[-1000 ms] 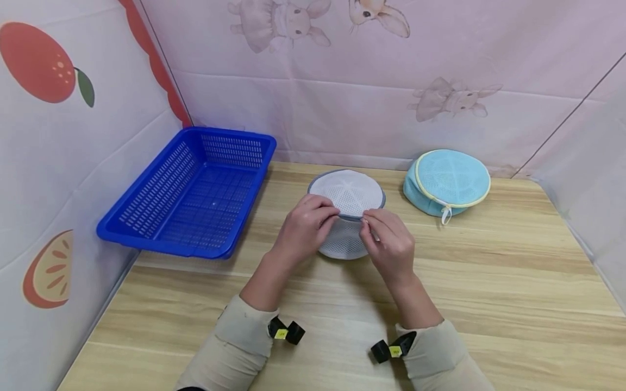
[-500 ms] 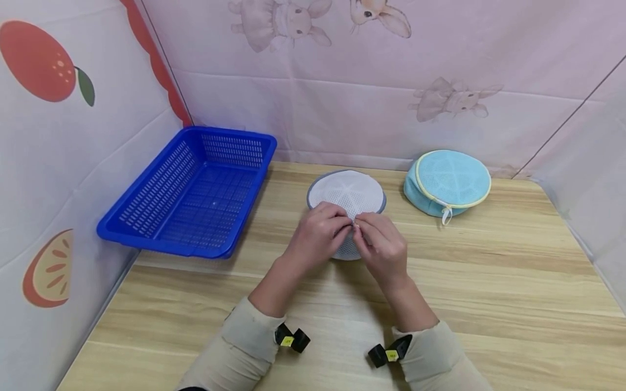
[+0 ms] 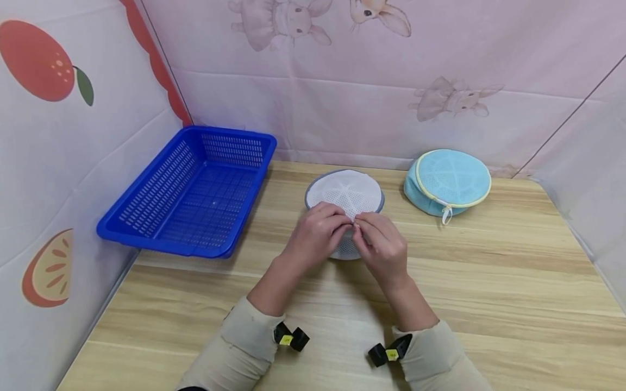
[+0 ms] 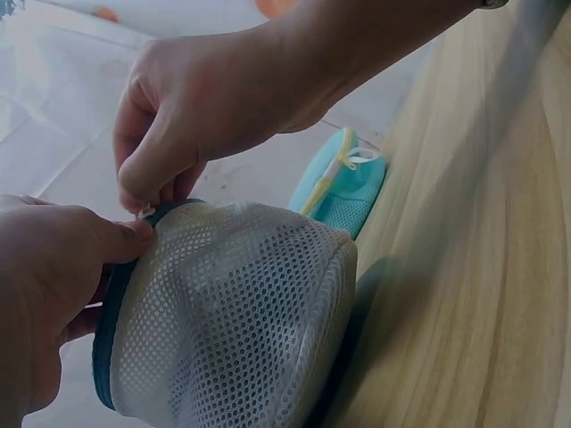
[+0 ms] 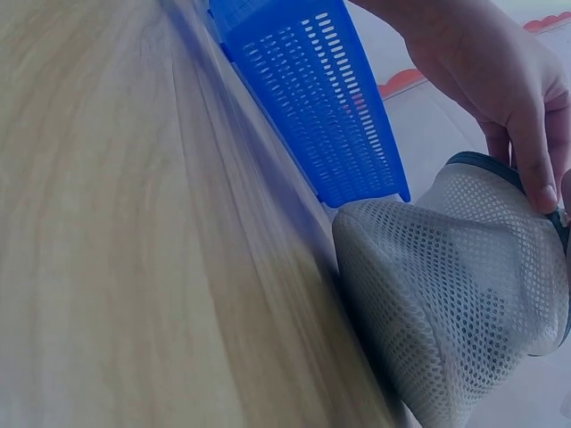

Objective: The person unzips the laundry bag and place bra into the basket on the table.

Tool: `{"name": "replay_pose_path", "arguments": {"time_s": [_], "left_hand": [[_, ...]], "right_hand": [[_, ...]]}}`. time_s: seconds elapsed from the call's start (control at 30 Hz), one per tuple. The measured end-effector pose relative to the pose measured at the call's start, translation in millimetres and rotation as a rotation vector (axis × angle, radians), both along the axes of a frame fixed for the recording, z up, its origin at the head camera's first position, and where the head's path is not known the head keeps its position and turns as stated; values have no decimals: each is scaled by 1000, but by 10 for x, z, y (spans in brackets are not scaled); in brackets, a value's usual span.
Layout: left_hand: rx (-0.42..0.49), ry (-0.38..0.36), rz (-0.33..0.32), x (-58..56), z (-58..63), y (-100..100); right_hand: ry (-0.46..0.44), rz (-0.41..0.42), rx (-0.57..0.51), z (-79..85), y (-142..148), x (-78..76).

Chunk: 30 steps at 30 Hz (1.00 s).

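Where two hands meet near the middle of the table (image 3: 513,282), we see a white mesh bag (image 3: 347,190) with a blue-grey rim (image 4: 109,330). The left hand (image 3: 315,233) pinches the rim between thumb and fingers; the right hand (image 3: 383,244), just beside it, is likewise closed in a pinch at the rim, though we cannot tell exactly which small part its fingertips hold. From above, we note that both hands cover the near stretch of rim and some of the mesh wall. At far right, we find a light-blue mesh bag (image 3: 452,179) with yellow trim, a white pull loop (image 3: 446,215) hanging on its near side. At left lies a blue basket (image 3: 158,245) with slotted walls, well apart from the hands. Behind, we observe a pink cloth (image 3: 342,119) printed with rabbits; at left, a pale cloth (image 3: 88,146) bears fruit prints. Each cuff carries a black camera (image 3: 299,339) with a yellow label (image 3: 392,354), whose dark marks we find too small to read.
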State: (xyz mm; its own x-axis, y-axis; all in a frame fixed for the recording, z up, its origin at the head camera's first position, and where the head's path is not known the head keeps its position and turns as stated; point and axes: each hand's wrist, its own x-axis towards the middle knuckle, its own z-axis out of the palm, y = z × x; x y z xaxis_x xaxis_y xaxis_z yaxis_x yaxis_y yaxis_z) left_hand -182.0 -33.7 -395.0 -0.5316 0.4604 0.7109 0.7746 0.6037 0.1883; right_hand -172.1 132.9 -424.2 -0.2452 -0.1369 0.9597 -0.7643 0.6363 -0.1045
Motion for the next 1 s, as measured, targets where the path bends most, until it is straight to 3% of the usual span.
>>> {"name": "replay_pose_path", "arguments": {"time_s": [0.47,0.67,1.0], "left_hand": [[7,-48,36,-36,38,-88],[-22,-60,49,-9,39,-56],[-27,-19,31,21,-4,37]], "right_hand": [[-43,-41,-13,14,81,-7],[-47,-21,-15,-3,73,-12],[-12,16,-3,-17,4,12]]}}
